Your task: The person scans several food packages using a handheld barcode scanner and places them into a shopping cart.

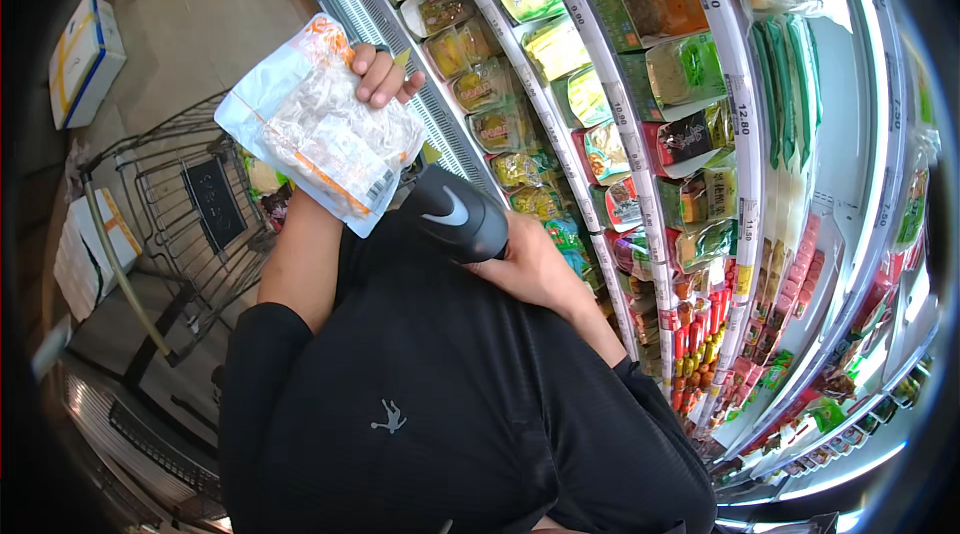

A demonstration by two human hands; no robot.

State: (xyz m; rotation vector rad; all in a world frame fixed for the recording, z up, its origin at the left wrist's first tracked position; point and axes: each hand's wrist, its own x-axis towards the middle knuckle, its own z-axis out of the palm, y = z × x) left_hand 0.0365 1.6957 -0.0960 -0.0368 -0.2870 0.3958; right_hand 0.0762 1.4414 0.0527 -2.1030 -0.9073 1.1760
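Note:
My left hand (381,76) holds up a sealed plastic food bag (322,121) by its upper right side. The bag is pale blue and clear with orange print, and whitish contents show through. A barcode sits at its lower right corner, and its lower part hides some of my left forearm. In my right hand (529,260) is a black handheld device (457,211) with a grey curved mark, possibly a barcode scanner. Its front end is close to the bag's lower right corner; whether they touch is unclear. Most fingers of my right hand are hidden.
A refrigerated display shelf (652,151) with price strips and packed foods runs along the right. To the left stands a wire shopping cart (180,196) with a few packages inside. White foam boxes (88,61) lie on the floor (202,16) beyond it.

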